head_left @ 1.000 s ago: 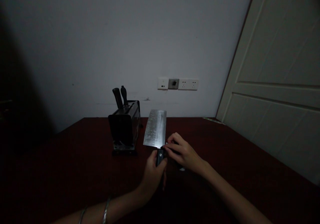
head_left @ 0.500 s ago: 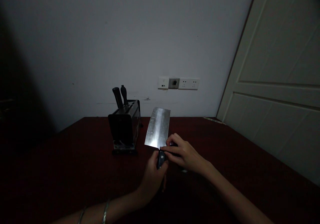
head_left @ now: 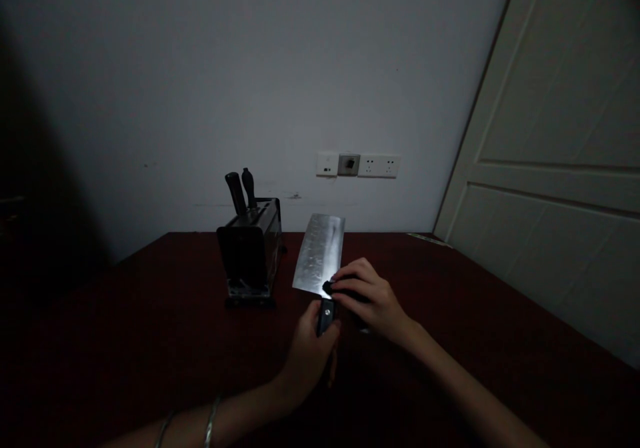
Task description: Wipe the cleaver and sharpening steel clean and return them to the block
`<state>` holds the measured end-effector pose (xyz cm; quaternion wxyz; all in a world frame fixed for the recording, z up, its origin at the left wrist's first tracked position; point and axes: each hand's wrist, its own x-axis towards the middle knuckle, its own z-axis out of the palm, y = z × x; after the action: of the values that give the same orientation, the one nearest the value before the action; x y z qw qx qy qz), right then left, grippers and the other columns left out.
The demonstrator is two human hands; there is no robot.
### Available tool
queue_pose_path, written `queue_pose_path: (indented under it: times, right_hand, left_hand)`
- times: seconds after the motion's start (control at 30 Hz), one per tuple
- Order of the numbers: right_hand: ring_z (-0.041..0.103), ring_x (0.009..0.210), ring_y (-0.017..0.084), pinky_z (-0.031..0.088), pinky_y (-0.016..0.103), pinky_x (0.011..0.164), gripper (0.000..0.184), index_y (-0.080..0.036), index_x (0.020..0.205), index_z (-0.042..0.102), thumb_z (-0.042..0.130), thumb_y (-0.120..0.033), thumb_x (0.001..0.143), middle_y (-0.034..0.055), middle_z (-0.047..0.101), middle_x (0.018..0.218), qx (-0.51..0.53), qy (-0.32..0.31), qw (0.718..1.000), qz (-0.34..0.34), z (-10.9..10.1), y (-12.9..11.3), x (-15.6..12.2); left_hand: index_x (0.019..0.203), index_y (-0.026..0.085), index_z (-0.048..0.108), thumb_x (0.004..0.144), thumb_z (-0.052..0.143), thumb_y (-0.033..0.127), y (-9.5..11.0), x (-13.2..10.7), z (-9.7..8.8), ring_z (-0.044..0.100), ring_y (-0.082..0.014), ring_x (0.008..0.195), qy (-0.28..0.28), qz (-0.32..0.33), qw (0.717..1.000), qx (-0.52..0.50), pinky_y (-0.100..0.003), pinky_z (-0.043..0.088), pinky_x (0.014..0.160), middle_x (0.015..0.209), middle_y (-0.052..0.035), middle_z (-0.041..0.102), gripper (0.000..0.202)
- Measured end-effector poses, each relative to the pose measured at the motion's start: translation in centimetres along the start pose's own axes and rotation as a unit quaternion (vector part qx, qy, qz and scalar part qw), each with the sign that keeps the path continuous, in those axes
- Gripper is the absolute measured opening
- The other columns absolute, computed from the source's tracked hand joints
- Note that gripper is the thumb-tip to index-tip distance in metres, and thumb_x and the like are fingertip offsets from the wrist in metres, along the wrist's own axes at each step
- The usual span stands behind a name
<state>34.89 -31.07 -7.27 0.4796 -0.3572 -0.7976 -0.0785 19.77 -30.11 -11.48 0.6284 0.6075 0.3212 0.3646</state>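
Observation:
A broad, shiny cleaver (head_left: 319, 251) tilts away from me, blade up, in the middle of the head view. My left hand (head_left: 310, 351) is wrapped round its black handle (head_left: 327, 315). Close beside it, my right hand (head_left: 373, 295) has its fingers bent round a small black object (head_left: 328, 288), whose kind I cannot make out. That object sits against the lower right of the blade, near the handle. Part of it is hidden by my fingers, and something dark shows under the palm.
A dark knife block (head_left: 250, 248) with two black handles (head_left: 243, 191) sticking out stands left of the blade on the dark red table (head_left: 165, 315). Behind are a wall with sockets (head_left: 379, 166) and, at the right, a pale panelled door (head_left: 550, 188).
My right hand has shifted slightly up and right, and the black object now shows at its fingertips against the blade. The cleaver has moved slightly to the right in my left hand.

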Motion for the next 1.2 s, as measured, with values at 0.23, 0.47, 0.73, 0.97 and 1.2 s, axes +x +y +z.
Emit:
queue_pose_path:
  times: [0.23, 0.47, 0.73, 0.97, 1.2]
  right_hand:
    - [0.046, 0.103, 0.022, 0.045, 0.042, 0.082, 0.03, -0.022, 0.108, 0.061, 0.054, -0.017, 0.08, 0.01, 0.051, 0.112, -0.04, -0.094, 0.995, -0.013, -1.0, -0.8, 0.1]
    - [0.046, 0.1, 0.022, 0.047, 0.041, 0.078, 0.033, -0.024, 0.109, 0.062, 0.053, -0.013, 0.079, 0.0095, 0.05, 0.107, -0.058, -0.097, 0.993, -0.025, -1.4, -0.5, 0.0]
    - [0.045, 0.101, 0.023, 0.047, 0.04, 0.079, 0.03, -0.022, 0.108, 0.063, 0.051, -0.015, 0.081, 0.0111, 0.051, 0.108, -0.072, -0.148, 0.986, -0.015, -1.5, -0.6, 0.1]
    - [0.045, 0.098, 0.022, 0.046, 0.038, 0.079, 0.029, -0.021, 0.109, 0.063, 0.052, -0.017, 0.083, 0.0107, 0.049, 0.105, -0.07, -0.163, 0.984, -0.018, -1.9, -0.6, 0.3]
    - [0.044, 0.098, 0.022, 0.047, 0.039, 0.077, 0.031, -0.022, 0.114, 0.06, 0.051, -0.021, 0.084, 0.0113, 0.049, 0.107, -0.082, -0.151, 0.985, -0.027, -1.6, -0.8, 0.1]
  left_hand:
    - [0.087, 0.019, 0.041, 0.078, 0.049, 0.035, 0.6, -0.5, -0.1, 0.037, -0.0062, 0.025, -0.007, 0.012, 1.0, 0.002, -0.014, 0.028, 0.023, 0.043, 0.011, 0.042, 0.02]
    - [0.085, 0.019, 0.04, 0.078, 0.049, 0.033, 0.8, -0.3, -0.4, 0.038, -0.0055, 0.025, 0.006, 0.014, 1.0, -0.002, -0.014, 0.028, 0.024, 0.047, 0.0107, 0.043, 0.018]
    - [0.089, 0.018, 0.042, 0.077, 0.05, 0.033, 0.6, -0.5, -0.3, 0.037, -0.0056, 0.026, -0.015, -0.004, 1.0, -0.004, -0.014, 0.029, 0.024, 0.046, 0.0105, 0.043, 0.021]
    - [0.089, 0.018, 0.043, 0.078, 0.049, 0.033, 0.6, -0.6, -0.3, 0.036, -0.0059, 0.025, -0.004, -0.001, 1.0, 0.015, -0.014, 0.028, 0.023, 0.042, 0.0111, 0.041, 0.02]
    - [0.088, 0.019, 0.043, 0.078, 0.05, 0.031, 0.9, -0.6, -0.2, 0.035, -0.0051, 0.026, -0.004, 0.013, 1.0, 0.016, -0.013, 0.029, 0.024, 0.044, 0.0115, 0.04, 0.017]
